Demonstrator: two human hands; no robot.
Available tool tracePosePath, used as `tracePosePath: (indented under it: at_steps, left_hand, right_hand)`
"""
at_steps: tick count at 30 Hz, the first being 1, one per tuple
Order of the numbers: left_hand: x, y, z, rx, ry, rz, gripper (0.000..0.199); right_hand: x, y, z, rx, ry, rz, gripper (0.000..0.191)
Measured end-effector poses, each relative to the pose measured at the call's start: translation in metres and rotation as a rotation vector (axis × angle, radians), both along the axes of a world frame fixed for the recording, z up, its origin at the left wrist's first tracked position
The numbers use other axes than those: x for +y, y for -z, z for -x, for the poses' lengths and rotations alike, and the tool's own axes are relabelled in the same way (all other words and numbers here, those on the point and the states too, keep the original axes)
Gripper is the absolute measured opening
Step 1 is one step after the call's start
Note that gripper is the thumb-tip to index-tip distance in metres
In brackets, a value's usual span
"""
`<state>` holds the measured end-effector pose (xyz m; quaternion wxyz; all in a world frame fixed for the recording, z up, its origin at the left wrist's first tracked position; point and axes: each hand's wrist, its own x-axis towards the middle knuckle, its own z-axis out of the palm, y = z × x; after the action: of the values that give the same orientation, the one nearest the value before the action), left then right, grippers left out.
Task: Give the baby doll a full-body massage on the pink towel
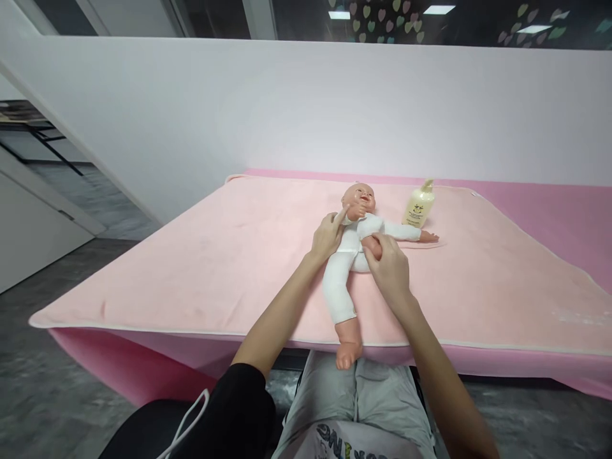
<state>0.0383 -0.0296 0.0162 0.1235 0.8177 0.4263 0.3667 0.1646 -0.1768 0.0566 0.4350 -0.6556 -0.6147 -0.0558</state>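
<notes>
In the head view, the doll (350, 240) lies on its back in front of you on the pink blanket (205, 255). Taking the doll's middle as the clock's centre, its head (358, 191) points to 12 o'clock, and one leg stretches toward you at 6, its foot (349, 350) reaching past the blanket's near edge. Your left hand (329, 234) sits at 9 o'clock against the doll's side, by its bent arm; you cannot tell whether the fingers grip or only rest there. Your right hand (391, 269), at 4 o'clock, has its fingers closed around the other foot (371, 247), with that leg folded up. The doll's free arm (400, 230) reaches out to 3 o'clock, and the yellow bottle (418, 205) stands upright just behind it at 2. A white wall (306, 105) rises beyond, at 12.
</notes>
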Motion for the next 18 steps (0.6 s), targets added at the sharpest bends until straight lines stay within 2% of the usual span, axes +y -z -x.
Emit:
tracePosePath:
  at_steps: [1, 3, 7, 9, 10, 12, 16, 18]
  left_hand:
    - [0.000, 0.000, 0.001, -0.037, -0.016, 0.008, 0.053]
    - [0.004, 0.003, 0.003, -0.174, -0.034, 0.027, 0.056]
    - [0.018, 0.013, 0.007, -0.440, -0.062, 0.108, 0.060]
    - [0.021, 0.015, 0.007, -0.492, -0.095, 0.149, 0.060]
    - [0.021, 0.015, 0.006, -0.487, -0.097, 0.149, 0.060]
    - [0.016, 0.011, 0.004, -0.409, -0.077, 0.110, 0.059]
    - [0.000, 0.000, 0.000, -0.096, -0.050, 0.057, 0.054]
    - [-0.003, -0.002, 0.001, -0.047, -0.054, 0.064, 0.053]
  right_hand:
    - [-0.005, -0.002, 0.000, -0.004, -0.001, 0.005, 0.022]
    - [-0.032, 0.003, 0.002, -0.004, -0.007, -0.017, 0.022]
    - [-0.111, 0.032, 0.010, -0.007, 0.063, -0.044, 0.022]
    - [-0.132, 0.041, 0.010, -0.010, 0.081, -0.015, 0.023]
    - [-0.132, 0.042, 0.010, -0.011, 0.083, -0.012, 0.023]
    - [-0.115, 0.037, 0.007, -0.005, 0.065, -0.029, 0.022]
    - [-0.036, 0.011, -0.001, 0.018, -0.008, -0.028, 0.022]
    - [-0.004, 0.002, -0.003, 0.016, -0.036, -0.005, 0.025]
